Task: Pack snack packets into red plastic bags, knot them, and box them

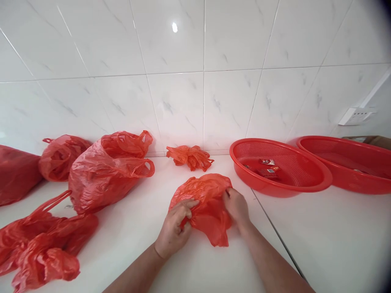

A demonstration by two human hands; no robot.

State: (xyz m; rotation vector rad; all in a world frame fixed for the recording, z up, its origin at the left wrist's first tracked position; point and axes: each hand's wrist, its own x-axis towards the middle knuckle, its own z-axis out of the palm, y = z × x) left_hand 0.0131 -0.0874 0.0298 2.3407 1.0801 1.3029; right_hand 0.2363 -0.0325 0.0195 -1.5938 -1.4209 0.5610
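Note:
A crumpled red plastic bag (210, 203) rests on the white table between my two hands. My left hand (177, 226) pinches its left side, thumb and fingers closed on the film. At the bag's right edge, my right hand (236, 206) grips the plastic with curled fingers. The bag's lower corner hangs loose toward me. Whatever may be inside it cannot be made out. Just behind it lies another small, bunched red plastic bag (191, 158), touched by neither hand.
Several filled or crumpled red bags, among them a large one (104, 175), stand at the left. On the right are a red mesh basket (281, 189) with small packets inside and a second red basket (351, 181). A tiled wall (177, 106) with a socket (356, 116) closes off the back.

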